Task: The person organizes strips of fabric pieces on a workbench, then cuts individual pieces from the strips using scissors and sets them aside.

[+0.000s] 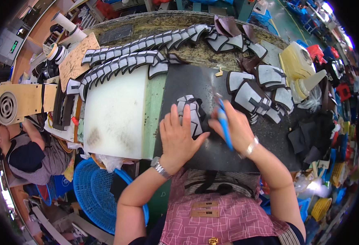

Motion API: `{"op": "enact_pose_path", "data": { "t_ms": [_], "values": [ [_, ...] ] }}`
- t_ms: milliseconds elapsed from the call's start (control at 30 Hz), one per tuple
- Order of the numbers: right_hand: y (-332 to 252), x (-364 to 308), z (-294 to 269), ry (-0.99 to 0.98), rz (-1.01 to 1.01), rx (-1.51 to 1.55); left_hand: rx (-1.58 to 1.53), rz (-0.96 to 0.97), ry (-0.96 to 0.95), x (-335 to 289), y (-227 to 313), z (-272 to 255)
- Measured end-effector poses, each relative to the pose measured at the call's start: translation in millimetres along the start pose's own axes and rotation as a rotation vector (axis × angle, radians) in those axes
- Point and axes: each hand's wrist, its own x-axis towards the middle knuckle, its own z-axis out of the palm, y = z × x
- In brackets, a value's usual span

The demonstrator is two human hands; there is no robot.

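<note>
My left hand (pixel 178 134) lies flat with fingers spread, pressing on a small grey and black panelled piece (pixel 195 118) on the black mat. Beside it, my right hand (pixel 237 127) is closed round a blue-handled tool (pixel 223 128). The tool's thin tip points away from me and is blurred by motion, so its kind cannot be told. To the right of the tool lie several larger grey pieces with black edges (pixel 247 98). Part of the small piece is hidden under my left fingers.
Two long rows of overlapping grey and black pieces (pixel 124 63) stretch along the back left. Left of the mat (pixel 187 157) is a white board (pixel 114 114). A yellowish plastic bottle (pixel 296 67) stands at right. A blue basket (pixel 91 196) sits lower left. Another person (pixel 36 155) works at left.
</note>
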Motion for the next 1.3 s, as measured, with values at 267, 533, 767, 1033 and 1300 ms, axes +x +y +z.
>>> {"op": "enact_pose_path", "data": {
  "t_ms": [267,533,767,1033,1300],
  "values": [
    [25.3,25.8,46.5,-0.195,-0.159,-0.229,-0.237,0.299,-0.464,-26.6,-57.5,-50.3],
    [-7.8,-47.3,-8.0,-0.813,0.296,0.568,-0.444,0.079,-0.214,-67.7,-68.3,-44.3],
    [8.7,-66.8,-1.6,-1.227,0.638,0.759,-0.448,0.031,-0.110,-69.2,-66.5,-49.0],
    [9.3,-66.0,8.7,-1.237,0.652,0.954,-0.450,-0.044,-0.099,-75.7,-67.2,-51.5],
    [-11.8,-79.7,33.4,-1.023,0.821,0.999,-0.055,0.139,0.074,-87.2,-56.2,-42.5]
  ]
}}
